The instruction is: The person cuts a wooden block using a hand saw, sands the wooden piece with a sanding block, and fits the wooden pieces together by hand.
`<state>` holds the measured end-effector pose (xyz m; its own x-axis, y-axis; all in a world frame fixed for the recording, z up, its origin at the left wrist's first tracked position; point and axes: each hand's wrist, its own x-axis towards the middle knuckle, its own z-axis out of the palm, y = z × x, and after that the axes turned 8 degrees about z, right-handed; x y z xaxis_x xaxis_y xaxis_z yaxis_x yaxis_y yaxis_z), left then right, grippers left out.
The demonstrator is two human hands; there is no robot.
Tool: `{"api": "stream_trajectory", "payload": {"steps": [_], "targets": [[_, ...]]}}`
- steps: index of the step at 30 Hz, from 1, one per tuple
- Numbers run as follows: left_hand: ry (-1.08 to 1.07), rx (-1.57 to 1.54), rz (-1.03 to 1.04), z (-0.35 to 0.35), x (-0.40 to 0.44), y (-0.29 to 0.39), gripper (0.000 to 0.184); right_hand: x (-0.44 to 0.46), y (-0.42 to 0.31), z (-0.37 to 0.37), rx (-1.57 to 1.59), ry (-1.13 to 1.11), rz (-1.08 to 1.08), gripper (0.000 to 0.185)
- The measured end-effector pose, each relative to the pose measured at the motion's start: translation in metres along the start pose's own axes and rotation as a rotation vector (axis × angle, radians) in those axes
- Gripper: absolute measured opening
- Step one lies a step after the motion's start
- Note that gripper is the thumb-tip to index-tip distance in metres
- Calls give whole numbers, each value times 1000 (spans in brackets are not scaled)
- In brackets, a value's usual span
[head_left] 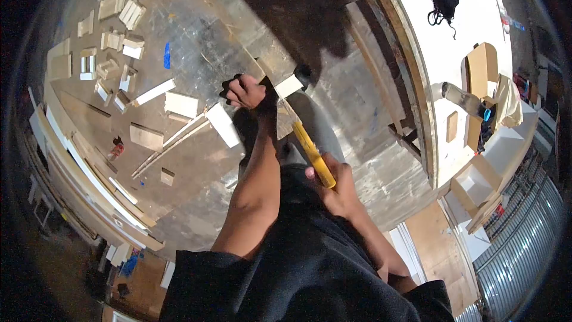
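Observation:
My right hand (pixel 341 186) is wrapped round the lower end of a long yellow-handled tool (pixel 311 152) with dark marks on it. The tool slants up and left over my lap, its narrower far end close to my left hand (pixel 247 91). That hand is closed in a fist, knuckles up; what it grips, if anything, is hidden beneath it. Just right of the fist lies a small pale board (pixel 289 86). A white-faced board (pixel 223 125) lies below and left of the fist, beside my leg.
Small wooden frames and blocks (pixel 112 40) are scattered on the concrete floor (pixel 196 203) at left, near thin strips (pixel 173 143) and blue tape (pixel 167 55). Long boards (pixel 89 161) line the left edge. A white-topped table (pixel 444 71) with a bottle (pixel 462 98) stands at right.

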<state>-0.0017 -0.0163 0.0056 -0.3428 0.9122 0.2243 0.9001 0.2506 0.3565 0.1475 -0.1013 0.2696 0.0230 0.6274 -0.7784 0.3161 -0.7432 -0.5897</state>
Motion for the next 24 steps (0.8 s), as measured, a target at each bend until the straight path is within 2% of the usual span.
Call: {"api": "stream_trajectory", "payload": {"steps": [3, 5, 6, 7, 10, 11, 13, 14, 16, 18, 23, 24], "targets": [[-17, 20, -4, -4, -2, 3, 25, 16, -6, 3, 57, -10, 41, 31], [-72, 138, 42, 1, -9, -5, 24, 27, 0, 9, -58, -10, -4, 32], [14, 103, 18, 10, -5, -2, 23, 20, 6, 15, 17, 66, -105, 34], [87, 74, -7, 17, -7, -4, 22, 10, 5, 13, 23, 70, -106, 34], [36, 90, 45, 11, -12, -16, 23, -9, 5, 0, 4, -49, 116, 37], [49, 81, 48, 11, -7, -8, 24, -1, 3, 2, 6, -44, 116, 37], [-11, 54, -13, 9, -10, -6, 26, 11, -1, 10, 1, 34, -34, 34], [-2, 96, -13, 12, -15, -12, 27, 17, 0, 9, -56, -1, 63, 31], [43, 120, -7, 21, -1, -7, 27, 4, -3, 2, -19, 6, 38, 31], [-4, 27, 11, 9, -8, -9, 26, -14, 3, 2, 38, 5, 18, 31], [20, 104, 28, 3, -12, -9, 22, 20, 9, 10, -48, -2, 6, 34], [-9, 103, 11, 1, -7, -8, 23, 22, 10, 14, -42, 29, -72, 34]]}}
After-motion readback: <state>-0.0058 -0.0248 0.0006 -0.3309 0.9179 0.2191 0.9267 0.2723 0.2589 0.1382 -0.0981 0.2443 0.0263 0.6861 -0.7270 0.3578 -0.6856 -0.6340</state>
